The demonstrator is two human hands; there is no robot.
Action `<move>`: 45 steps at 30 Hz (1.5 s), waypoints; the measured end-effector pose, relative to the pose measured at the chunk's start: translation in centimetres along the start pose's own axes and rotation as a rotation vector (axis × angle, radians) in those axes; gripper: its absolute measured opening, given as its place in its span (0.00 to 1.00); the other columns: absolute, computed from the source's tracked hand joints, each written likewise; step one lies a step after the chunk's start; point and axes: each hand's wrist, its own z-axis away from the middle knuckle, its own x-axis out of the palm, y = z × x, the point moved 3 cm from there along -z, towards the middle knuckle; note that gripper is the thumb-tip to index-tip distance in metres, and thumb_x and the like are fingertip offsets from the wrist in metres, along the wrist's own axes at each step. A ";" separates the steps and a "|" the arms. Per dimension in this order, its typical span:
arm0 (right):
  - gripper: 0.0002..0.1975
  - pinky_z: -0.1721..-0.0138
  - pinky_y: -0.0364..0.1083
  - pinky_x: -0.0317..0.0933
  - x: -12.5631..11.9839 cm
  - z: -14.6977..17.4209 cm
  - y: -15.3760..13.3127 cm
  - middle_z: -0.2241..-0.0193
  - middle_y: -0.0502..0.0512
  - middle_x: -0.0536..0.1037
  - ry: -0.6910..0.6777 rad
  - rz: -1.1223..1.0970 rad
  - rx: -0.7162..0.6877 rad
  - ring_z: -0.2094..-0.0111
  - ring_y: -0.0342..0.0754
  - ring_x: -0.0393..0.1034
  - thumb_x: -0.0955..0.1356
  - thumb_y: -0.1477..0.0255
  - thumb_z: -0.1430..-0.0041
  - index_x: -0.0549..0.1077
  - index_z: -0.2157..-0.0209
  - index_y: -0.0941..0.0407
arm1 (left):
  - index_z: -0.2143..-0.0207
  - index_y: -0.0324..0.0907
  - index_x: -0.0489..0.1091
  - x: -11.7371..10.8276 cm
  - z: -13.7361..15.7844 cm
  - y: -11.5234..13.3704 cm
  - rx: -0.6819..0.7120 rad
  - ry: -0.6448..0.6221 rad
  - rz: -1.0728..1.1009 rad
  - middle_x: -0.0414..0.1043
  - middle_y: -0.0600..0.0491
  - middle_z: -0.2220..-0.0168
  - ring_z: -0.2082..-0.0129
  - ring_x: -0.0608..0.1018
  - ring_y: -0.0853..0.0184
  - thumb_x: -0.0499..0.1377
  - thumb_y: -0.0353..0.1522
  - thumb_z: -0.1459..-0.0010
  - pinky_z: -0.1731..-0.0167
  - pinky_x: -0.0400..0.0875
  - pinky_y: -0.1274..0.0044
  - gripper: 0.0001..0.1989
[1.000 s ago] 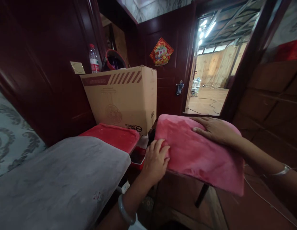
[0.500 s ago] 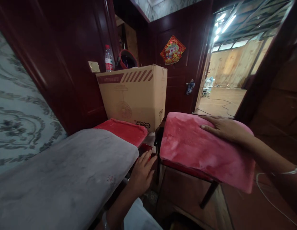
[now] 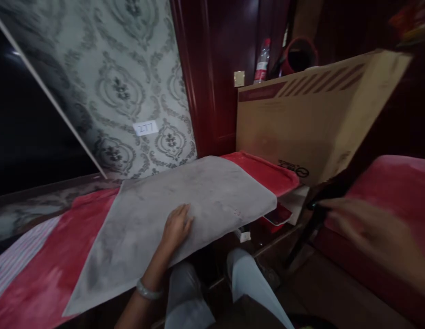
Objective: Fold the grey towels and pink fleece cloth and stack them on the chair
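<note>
My left hand (image 3: pixel 178 226) rests on a grey plush cloth (image 3: pixel 205 196), fingers extended on its surface and holding nothing. The grey cloth lies flat over a red cover (image 3: pixel 263 171), which shows at its far right end and again on the left. My right hand (image 3: pixel 373 233) is smeared by motion in front of a chair with a pink-red cloth (image 3: pixel 401 187) on its seat. Its fingertips are near a dark object at the chair's left edge, and I cannot make out whether they hold it.
A large cardboard box (image 3: pixel 294 119) stands behind the red cover, with a plastic bottle (image 3: pixel 262 61) on or behind its top. A striped cloth (image 3: pixel 23 256) lies at far left. A black screen (image 3: pixel 34 119) is by the wall. My knees (image 3: pixel 253 283) are below the grey cloth.
The view has swung left. My left hand has moved from the gap beside the chair onto the grey cloth. My right hand has lifted from the pink-red cloth and moved to the chair's left side.
</note>
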 end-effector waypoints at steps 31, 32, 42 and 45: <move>0.35 0.35 0.65 0.48 34.3 -3.8 -8.0 0.30 0.54 0.54 -0.716 0.122 -0.091 0.30 0.59 0.46 0.53 0.53 0.35 0.58 0.32 0.50 | 0.30 0.45 0.52 -2.6 9.8 -14.0 -0.637 -0.298 -0.276 0.46 0.43 0.28 0.29 0.50 0.51 0.46 0.46 0.32 0.34 0.45 0.50 0.32; 0.35 0.35 0.66 0.48 34.4 -3.6 -7.9 0.30 0.54 0.54 -0.704 0.120 -0.090 0.30 0.59 0.46 0.52 0.52 0.36 0.57 0.32 0.51 | 0.30 0.45 0.52 -2.9 9.6 -15.0 -0.662 -0.296 -0.289 0.46 0.43 0.28 0.29 0.51 0.51 0.45 0.47 0.32 0.34 0.45 0.51 0.32; 0.40 0.35 0.65 0.48 34.6 -3.1 -7.4 0.30 0.54 0.55 -0.647 0.069 -0.074 0.30 0.58 0.47 0.48 0.48 0.38 0.59 0.32 0.51 | 0.30 0.44 0.50 -4.7 13.1 -18.7 -0.947 -0.247 -0.379 0.43 0.41 0.27 0.29 0.49 0.44 0.42 0.51 0.32 0.36 0.48 0.48 0.35; 0.40 0.36 0.65 0.50 34.7 -2.9 -7.2 0.31 0.55 0.57 -0.642 0.060 -0.076 0.31 0.59 0.48 0.48 0.49 0.39 0.60 0.33 0.52 | 0.30 0.40 0.51 -5.5 14.9 -18.0 -0.973 -0.229 -0.409 0.46 0.37 0.29 0.30 0.52 0.48 0.44 0.47 0.31 0.37 0.53 0.51 0.33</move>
